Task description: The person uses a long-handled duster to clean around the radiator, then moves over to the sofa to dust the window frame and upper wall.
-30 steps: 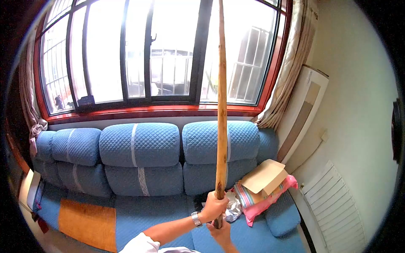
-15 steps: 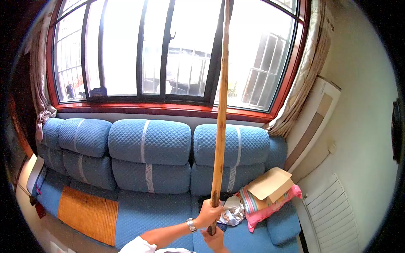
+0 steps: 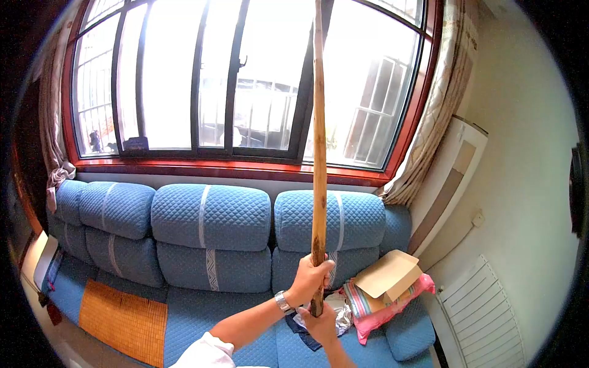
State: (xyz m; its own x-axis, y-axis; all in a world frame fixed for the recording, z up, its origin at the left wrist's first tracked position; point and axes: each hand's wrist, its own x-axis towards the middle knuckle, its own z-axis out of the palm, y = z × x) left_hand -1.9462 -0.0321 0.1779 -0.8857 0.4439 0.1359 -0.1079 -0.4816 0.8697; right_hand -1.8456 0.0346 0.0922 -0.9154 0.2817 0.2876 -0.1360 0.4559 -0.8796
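Note:
A long wooden pole stands nearly upright in front of me, its top running out of view at the upper edge. My left hand, with a metal watch on the wrist, is wrapped round the pole near its dark lower end. Just below and slightly to the right, my right hand grips the pole's bottom end. Behind both hands, crumpled silvery and dark cloth lies on the sofa seat.
A blue quilted sofa spans the view, with a bamboo mat at left. An open cardboard box rests on striped and pink fabric. Beyond are a red-framed window, curtains, an upright white unit and a radiator.
Both hands have risen a little with the pole, which now stands straighter than half a second ago. The camera view has shifted slightly.

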